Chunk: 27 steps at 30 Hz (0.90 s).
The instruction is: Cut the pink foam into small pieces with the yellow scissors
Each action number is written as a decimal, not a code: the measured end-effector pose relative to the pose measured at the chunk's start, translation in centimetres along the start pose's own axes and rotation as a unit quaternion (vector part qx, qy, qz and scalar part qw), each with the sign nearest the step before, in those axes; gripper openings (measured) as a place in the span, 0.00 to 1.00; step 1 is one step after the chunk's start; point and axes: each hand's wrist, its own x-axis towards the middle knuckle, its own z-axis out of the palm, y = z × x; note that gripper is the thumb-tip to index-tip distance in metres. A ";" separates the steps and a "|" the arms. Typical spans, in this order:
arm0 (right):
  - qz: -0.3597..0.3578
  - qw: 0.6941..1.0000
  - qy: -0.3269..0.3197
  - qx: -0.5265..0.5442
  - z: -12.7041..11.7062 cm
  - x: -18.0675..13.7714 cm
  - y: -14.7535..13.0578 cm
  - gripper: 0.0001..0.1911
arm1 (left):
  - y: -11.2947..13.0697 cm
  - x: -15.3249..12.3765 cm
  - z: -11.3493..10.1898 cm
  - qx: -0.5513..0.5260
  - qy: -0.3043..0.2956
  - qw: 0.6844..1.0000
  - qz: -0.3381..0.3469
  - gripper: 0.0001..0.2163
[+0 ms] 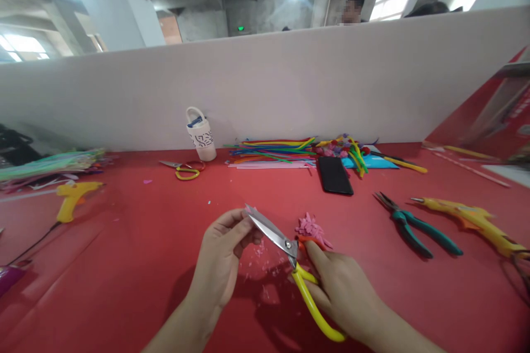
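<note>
Now | step: snipping pink bits | my right grip (343,292) closed round the scissors (285,245) at 6 o'clock on the counter (124,265) | my left grip (221,256) pinched at the blade tip, contents unclear | pink scraps (312,229) at 12 | next cut needs fingertips clear

On the red table (124,265), a white cup (201,135) is standing far back, with bright sticks (273,151) and a black phone (334,175) lying to its right. Green pliers (414,226) are lying on the right, a yellow glue gun (72,198) on the left, pink scraps (261,250) in the near middle.
</note>
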 end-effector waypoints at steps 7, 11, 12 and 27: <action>-0.004 1.000 0.001 -0.005 0.2 -0.1 0.2 0.08 | 0.0 0.1 0.0 -0.007 -0.001 1.000 0.001 0.03; -0.006 1.000 0.004 0.003 0.1 -0.1 0.1 0.08 | 0.1 0.1 0.1 -0.007 -0.004 1.000 0.003 0.03; -0.007 1.000 0.005 0.004 0.1 -0.1 0.0 0.08 | 0.1 0.1 0.1 -0.007 -0.004 1.000 0.004 0.03; 0.026 0.999 0.033 0.030 -0.2 0.0 -0.1 0.09 | 0.6 -0.1 0.0 0.005 0.006 1.000 0.004 0.02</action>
